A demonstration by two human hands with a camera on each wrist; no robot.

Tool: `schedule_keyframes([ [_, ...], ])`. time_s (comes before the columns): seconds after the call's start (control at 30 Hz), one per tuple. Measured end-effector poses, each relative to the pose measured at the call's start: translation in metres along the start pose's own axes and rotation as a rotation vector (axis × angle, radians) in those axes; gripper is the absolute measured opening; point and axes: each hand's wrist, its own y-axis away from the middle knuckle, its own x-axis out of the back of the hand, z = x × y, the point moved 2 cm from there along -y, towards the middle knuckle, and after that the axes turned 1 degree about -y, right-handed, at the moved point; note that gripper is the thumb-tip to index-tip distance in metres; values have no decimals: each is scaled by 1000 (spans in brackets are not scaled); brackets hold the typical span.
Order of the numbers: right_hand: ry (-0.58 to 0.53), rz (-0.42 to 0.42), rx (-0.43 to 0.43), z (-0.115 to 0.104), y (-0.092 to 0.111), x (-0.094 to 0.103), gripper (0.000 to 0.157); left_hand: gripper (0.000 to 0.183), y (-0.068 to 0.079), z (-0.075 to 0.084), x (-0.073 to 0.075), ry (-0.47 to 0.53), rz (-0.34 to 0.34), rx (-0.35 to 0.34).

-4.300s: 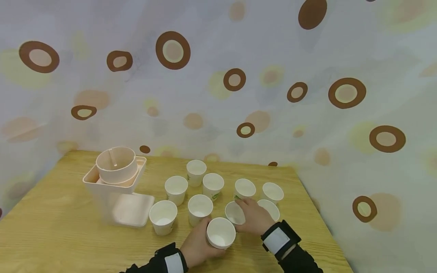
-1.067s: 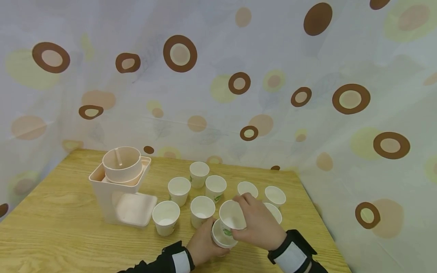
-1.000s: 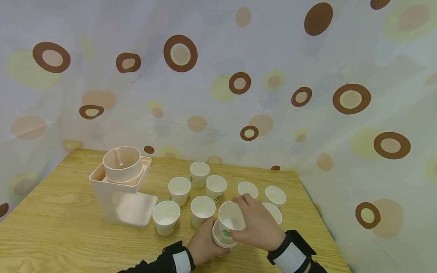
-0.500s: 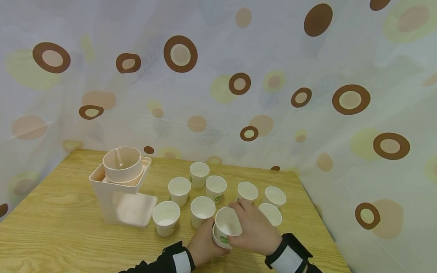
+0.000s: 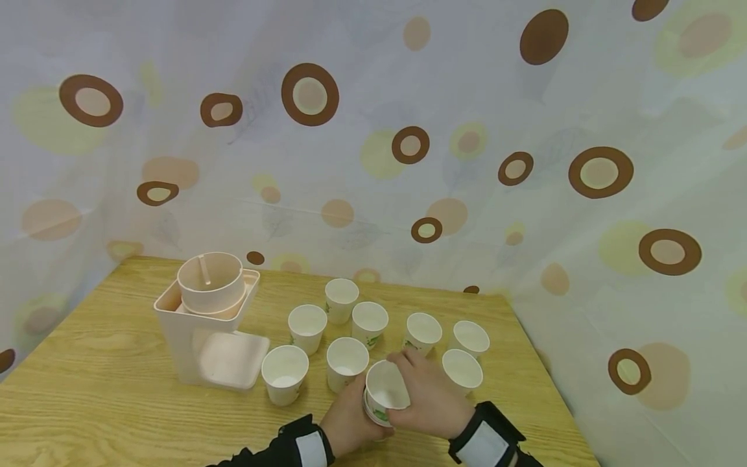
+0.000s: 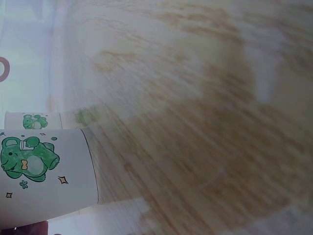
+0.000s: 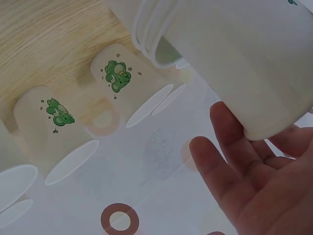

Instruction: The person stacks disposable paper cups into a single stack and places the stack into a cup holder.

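My left hand grips a nested stack of white paper cups near the table's front; in the head view only its rims show. A further paper cup is in my right hand, held by the rim and slightly tilted, its lower part inside the stack's mouth. In the right wrist view, that hand's fingers lie beside the cup's rim. The left wrist view shows a paper cup with a green bear print and a fingertip at the lower edge.
Several upright paper cups stand left of and behind my hands. Three more cups stand at the right. A cream plastic holder with a round container in its top stands at the left on the wooden table. A patterned curtain hangs behind.
My right hand has lifted a cup from the right group and carried it left over the stack. Lately it has lowered that cup into the stack's mouth. The left hand stays nearly still.
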Motion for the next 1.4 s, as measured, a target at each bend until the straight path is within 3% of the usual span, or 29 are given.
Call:
schedule_keyframes([
  [0.57,8,-40,-15,4,0,-11,63,83,1,0,0,-4,-6,6],
  [1.4,-9,-168,-37,8,-2,-19,65,67,4,3,2,-54,2,34],
])
